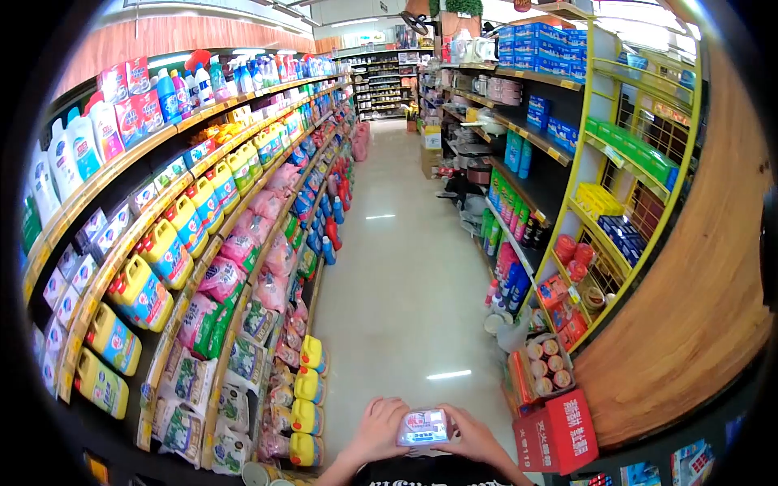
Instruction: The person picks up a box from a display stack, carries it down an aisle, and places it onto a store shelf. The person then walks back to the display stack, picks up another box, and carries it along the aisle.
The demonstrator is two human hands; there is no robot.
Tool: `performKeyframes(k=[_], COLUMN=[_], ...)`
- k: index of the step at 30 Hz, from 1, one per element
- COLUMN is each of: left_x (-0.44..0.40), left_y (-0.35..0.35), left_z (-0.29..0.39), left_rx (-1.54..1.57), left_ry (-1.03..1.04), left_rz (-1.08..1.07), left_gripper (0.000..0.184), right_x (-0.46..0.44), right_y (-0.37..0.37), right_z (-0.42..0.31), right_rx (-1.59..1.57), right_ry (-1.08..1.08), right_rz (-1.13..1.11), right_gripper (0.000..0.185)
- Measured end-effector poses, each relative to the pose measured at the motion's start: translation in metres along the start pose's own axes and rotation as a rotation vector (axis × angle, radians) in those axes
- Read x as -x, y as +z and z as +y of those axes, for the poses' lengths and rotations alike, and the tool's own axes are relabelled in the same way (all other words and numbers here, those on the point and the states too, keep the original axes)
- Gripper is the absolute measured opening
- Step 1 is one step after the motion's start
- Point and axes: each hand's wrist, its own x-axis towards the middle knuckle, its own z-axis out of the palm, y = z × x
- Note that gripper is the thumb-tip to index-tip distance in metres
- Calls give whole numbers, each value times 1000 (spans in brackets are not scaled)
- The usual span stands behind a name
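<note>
A small white and purple package is held at the bottom centre, in front of a dark garment with white lettering. My left hand grips its left side, with the fingers over the top corner. On the package's right side, my right hand is closed round the edge. Both hands are over the aisle floor, apart from the shelves. The undersides of the package and the thumbs are partly hidden.
Shelves of bottles, yellow jugs and bags line the left. On the right stand a dark shelf and a yellow rack. A red box and a carton of cans sit low at right. The pale floor runs between.
</note>
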Motion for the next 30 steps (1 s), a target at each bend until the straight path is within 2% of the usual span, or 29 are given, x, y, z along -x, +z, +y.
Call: performKeyframes(k=[1, 8, 10, 12, 14, 15, 16, 18, 19, 20, 26, 30], left_x=[-9, -66, -76, -91, -109, -117, -126, -146, -161, -176, -277, -345], left_y=[-6, -15, -9, -6, -6, -6, -4, 5, 7, 10, 25, 34], left_z=[-14, -112, -132, -149, -164, -170, -179, -201, -210, -218, -241, -255], left_rx=[-1, -85, -90, -74, -81, -113, -148, -158, -156, -150, -126, -122], left_ry=[-3, -11, -6, -36, -40, -52, -68, -89, -74, -60, -143, -131], left_rz=[3, 80, 70, 38, 19, -20, -58, -77, -145, -212, -242, -169], left_gripper=[68, 66, 65, 63, 62, 62, 63, 63, 64, 65, 68, 69], right_x=[-22, -142, -162, -184, -212, -222, -239, -273, -290, -307, -395, -438], right_y=[0, 0, -6, -3, -6, -10, -14, -21, -25, -33, -107, -173], right_z=[-3, -10, -6, 11, 27, 21, 28, 45, 52, 59, 91, 105], right_rx=[41, 132, 53, -31, 275, 413, 408, 422, 442, 439, 545, 459], right_ry=[-85, -152, -27, 7, -161, -174, -185, -454, -478, -494, -421, -465], right_rz=[38, 124, 22, 8, 79, 117, 113, -3, -52, -63, -295, -212], right_gripper=[76, 77, 75, 74, 73, 72, 72, 74, 73, 73, 66, 66])
